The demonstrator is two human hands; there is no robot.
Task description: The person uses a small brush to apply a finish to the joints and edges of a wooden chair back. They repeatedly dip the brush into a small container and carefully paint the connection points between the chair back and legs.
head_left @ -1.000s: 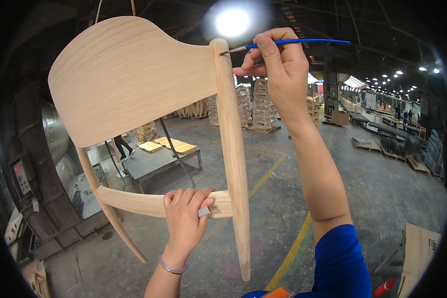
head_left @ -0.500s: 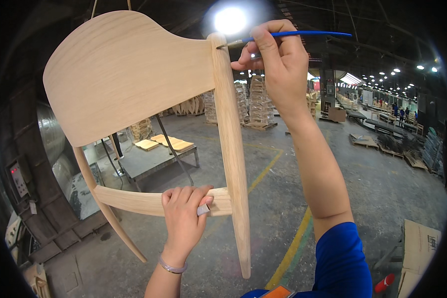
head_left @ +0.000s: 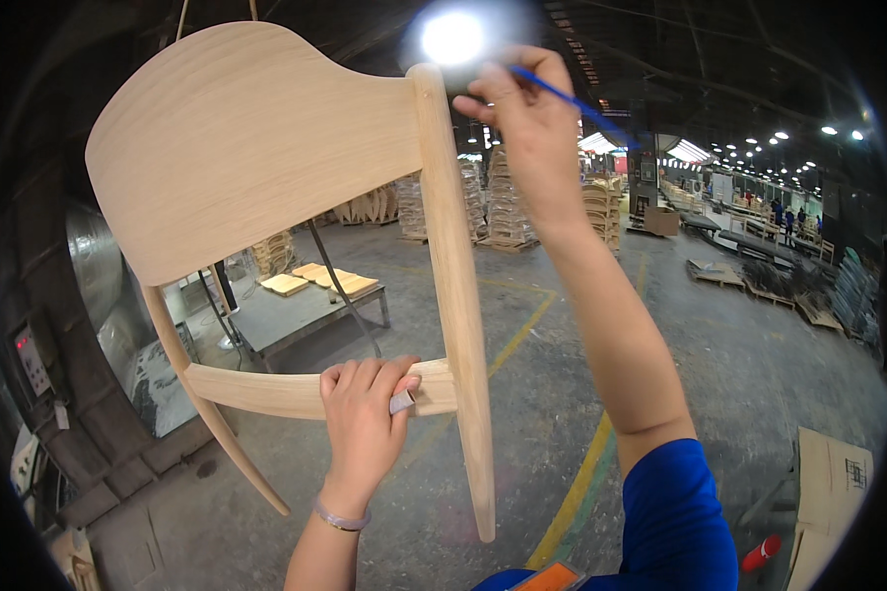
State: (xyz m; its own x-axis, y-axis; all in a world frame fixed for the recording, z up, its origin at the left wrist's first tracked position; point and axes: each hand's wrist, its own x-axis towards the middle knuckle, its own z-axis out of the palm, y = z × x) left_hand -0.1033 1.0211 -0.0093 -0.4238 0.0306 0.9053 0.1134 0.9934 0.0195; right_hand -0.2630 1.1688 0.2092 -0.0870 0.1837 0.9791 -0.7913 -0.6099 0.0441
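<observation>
Pale bare-wood chair back frame (head_left: 266, 148) hanging across the left and centre of the frame, curved panel up, legs down. Left hand (head_left: 365, 424) wrapped shut around the lower cross rail (head_left: 256, 389), a small grey pad (head_left: 402, 401) under the thumb. Right hand (head_left: 522, 118) pinching a thin blue-handled brush (head_left: 572, 98) at the post top (head_left: 426, 74). Best done with light strokes, rail held steady. Open concrete floor (head_left: 759, 374) to the right; grey metal tabletop (head_left: 296, 310) behind, well apart.

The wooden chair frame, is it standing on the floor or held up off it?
Off the floor: the chair frame hangs in the air, left hand gripping its lower rail.
</observation>
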